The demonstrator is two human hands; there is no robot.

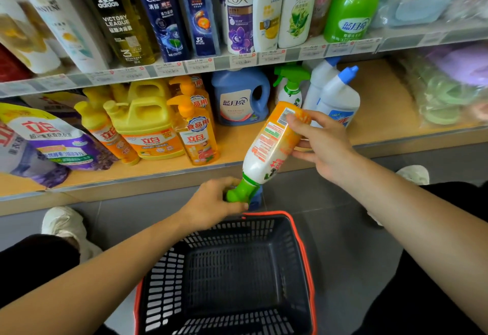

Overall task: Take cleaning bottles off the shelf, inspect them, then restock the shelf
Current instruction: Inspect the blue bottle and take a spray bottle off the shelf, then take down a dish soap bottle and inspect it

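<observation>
The left hand [211, 204] curls round the green trigger head and the right hand [324, 147] grips the orange base of a tilted spray bottle [269, 147] at mid-frame, above a red-rimmed basket [232, 231]. Behind, the lower shelf [383, 96] holds a yellow jug [145, 120] and a blue jug [240, 96]. Above them stand an adidas bottle [118, 22], a CLEAR bottle [158, 17] and a LUX bottle [239, 12].

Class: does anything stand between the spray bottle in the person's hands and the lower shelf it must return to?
Nothing visible does. The spray bottle is held before the lower shelf, whose front is open, though it hides part of the board.
</observation>
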